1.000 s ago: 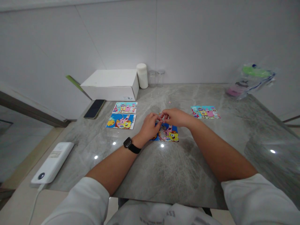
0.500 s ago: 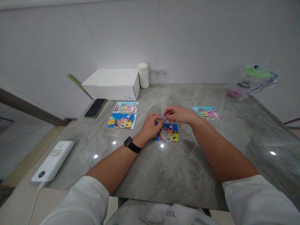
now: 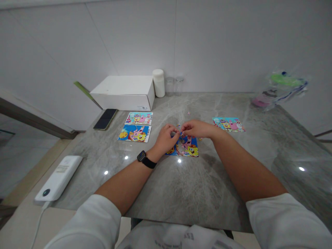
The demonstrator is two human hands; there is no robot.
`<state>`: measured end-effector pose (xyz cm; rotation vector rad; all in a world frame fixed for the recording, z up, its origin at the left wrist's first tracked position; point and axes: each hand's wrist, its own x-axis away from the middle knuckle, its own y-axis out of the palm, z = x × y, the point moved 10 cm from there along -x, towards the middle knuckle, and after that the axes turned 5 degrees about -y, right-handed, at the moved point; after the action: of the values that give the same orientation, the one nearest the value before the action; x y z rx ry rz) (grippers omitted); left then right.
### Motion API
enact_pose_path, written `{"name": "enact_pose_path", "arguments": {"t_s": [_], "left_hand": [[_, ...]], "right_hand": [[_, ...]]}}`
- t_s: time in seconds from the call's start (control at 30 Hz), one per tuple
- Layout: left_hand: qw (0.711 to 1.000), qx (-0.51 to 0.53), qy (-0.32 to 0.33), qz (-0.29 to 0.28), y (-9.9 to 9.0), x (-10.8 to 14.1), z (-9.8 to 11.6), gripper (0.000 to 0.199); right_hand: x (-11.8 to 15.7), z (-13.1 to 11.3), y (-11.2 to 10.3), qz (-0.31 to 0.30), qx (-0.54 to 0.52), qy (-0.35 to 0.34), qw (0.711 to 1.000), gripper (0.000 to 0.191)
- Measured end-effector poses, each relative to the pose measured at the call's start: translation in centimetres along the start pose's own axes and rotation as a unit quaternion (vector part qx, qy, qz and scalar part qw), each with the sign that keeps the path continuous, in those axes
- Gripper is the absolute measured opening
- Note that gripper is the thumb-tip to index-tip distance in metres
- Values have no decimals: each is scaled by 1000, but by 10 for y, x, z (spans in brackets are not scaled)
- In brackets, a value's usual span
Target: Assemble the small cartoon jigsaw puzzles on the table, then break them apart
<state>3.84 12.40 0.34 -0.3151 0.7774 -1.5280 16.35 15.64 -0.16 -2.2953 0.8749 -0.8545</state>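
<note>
A partly assembled jigsaw puzzle [image 3: 192,150] with bright cartoon figures on blue lies on the grey table, with gaps in its picture. Above its far edge, the fingertips of both hands meet at a small blue puzzle piece [image 3: 181,134]. My right hand [image 3: 195,128] comes from the right and pinches this piece, thumb and forefinger together. From the left, my left hand [image 3: 167,137] is closed in a pinch at the same piece, its fingers partly covering the puzzle's left side. Loose puzzle pieces [image 3: 188,113] lie around, some partly hidden by the hands.
Two cartoon cards [image 3: 139,118] [image 3: 135,133] lie left, another card [image 3: 228,125] right. Behind stand a white box [image 3: 124,93], a white bottle [image 3: 159,83] and glass jars [image 3: 178,86]. A phone [image 3: 105,119], a cabled power bank [image 3: 59,178] and a plastic bag [image 3: 281,90] lie near the edges.
My right hand has shifted slightly down, its fingers drawn closer together at the puzzle piece. My left hand has barely moved. The cards and other things stay where they were.
</note>
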Motion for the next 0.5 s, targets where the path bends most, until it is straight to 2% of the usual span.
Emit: {"name": "enact_pose_path", "arguments": {"t_s": [0.1,0.17,0.33,0.5], "left_hand": [[1000,-18,12,-6,3,0,1,6],[999,-33,15,-16,7,0,0,6],[996,-75,20,-41,14,2,-3,8],[989,-126,47,-64,19,7,3,8]], "right_hand": [[-1,-6,-6,25,84,-25,996,18],[-2,-7,-8,37,103,-26,994,22],[-3,-6,0,12,159,-19,987,21],[-5,-4,7,4,218,-15,976,18]]}}
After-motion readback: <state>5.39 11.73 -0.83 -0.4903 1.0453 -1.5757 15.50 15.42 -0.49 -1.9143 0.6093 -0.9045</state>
